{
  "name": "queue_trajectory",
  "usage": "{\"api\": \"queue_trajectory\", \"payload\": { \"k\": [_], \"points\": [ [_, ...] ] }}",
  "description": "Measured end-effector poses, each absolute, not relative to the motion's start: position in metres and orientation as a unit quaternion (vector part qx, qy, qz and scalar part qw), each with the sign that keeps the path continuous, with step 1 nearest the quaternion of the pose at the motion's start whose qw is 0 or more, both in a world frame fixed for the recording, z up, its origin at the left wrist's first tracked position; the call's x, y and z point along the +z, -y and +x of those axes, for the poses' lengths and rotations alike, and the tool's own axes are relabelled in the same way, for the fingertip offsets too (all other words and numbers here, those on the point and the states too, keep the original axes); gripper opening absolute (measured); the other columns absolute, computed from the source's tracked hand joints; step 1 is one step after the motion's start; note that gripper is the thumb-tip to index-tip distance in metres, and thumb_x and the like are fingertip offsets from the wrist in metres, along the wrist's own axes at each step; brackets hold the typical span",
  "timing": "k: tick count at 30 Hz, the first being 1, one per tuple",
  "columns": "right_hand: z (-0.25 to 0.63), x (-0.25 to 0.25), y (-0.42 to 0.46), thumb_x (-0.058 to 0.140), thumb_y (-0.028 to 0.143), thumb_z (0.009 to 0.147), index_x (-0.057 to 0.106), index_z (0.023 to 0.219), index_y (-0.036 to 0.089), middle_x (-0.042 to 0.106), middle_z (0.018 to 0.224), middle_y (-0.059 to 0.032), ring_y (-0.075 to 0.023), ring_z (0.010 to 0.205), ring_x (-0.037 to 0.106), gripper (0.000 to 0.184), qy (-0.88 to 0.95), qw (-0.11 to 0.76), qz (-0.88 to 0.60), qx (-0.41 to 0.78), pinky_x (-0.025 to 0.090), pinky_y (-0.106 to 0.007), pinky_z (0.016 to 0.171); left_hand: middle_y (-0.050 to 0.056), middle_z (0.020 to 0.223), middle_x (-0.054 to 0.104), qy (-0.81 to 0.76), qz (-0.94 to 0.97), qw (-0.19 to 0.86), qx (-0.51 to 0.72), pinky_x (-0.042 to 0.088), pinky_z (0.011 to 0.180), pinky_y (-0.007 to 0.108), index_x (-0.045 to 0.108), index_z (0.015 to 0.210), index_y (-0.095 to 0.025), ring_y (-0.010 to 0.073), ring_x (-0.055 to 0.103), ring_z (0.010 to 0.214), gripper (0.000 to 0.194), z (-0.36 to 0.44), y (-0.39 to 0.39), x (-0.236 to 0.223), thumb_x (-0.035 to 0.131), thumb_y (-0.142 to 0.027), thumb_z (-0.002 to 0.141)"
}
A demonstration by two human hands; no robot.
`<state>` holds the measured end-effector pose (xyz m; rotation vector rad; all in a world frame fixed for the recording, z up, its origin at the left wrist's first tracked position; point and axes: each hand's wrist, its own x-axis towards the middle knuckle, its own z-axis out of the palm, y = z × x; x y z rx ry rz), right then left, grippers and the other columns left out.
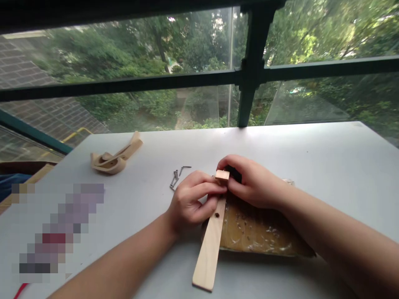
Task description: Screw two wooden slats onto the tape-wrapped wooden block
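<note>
Pale, smooth wooden strip at lower center, flat and tapered; fingers of both hands, left and right, pinch its upper end.

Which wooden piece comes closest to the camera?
The long, flat strip with one hole showing; its end comes nearest. The small block and curved pieces are farther away.

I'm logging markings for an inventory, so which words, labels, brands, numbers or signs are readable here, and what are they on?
No text can be read.
Wooden strip: a hole, no lettering visible.
Brown board: scattered marks, none readable as words or numbers.
Pixelated item at left: masked, so any print is hidden.
</note>
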<state>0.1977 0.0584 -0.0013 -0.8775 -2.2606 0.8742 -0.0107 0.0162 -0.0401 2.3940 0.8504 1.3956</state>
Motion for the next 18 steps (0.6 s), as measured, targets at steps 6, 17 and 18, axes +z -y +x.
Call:
{"api": "queue_trajectory", "payload": {
  "k": [6, 17, 18],
  "points": [
    [0.1954, 0.0005, -0.0627, 0.054, 0.012, 0.083, 0.063, 0.103, 0.018, 0.067, 0.097, -0.0032, -0.0162, 0.088, 0.06, 0.023, 0.841, 0.269, -0.312, 0.35, 0.048, -0.029, 0.08, 0.009, 0.097, 0.076, -0.283, 0.817, 0.104, 0.491, 0.058, 0.078, 0.034, 0.074, 0.098, -0.017, 0.0195, 0.069, 0.085, 0.032, -0.0058, -0.0177, -0.037, 0.068, 0.002, 0.073],
    [0.1971, 0.0032, -0.0593, 0.053, 0.011, 0.083, 0.066, 0.103, 0.016, 0.069, 0.098, -0.0043, -0.0165, 0.09, 0.062, 0.024, 0.843, 0.271, -0.308, 0.347, 0.049, -0.03, 0.083, 0.008, 0.085, 0.075, -0.242, 0.813, 0.142, 0.511, 0.056, 0.075, 0.035, 0.071, 0.094, -0.016, 0.0192, 0.07, 0.08, 0.032, -0.0103, -0.0151, -0.0394, 0.071, 0.005, 0.07],
    [0.197, 0.0037, -0.0591, 0.054, 0.012, 0.084, 0.067, 0.103, 0.016, 0.069, 0.099, -0.0042, -0.0164, 0.09, 0.062, 0.024, 0.843, 0.271, -0.311, 0.345, 0.049, -0.03, 0.083, 0.008, 0.087, 0.076, -0.239, 0.812, 0.147, 0.512, 0.057, 0.076, 0.035, 0.071, 0.096, -0.016, 0.0197, 0.071, 0.082, 0.032, -0.011, -0.0143, -0.04, 0.071, 0.005, 0.071]
  ]
}}
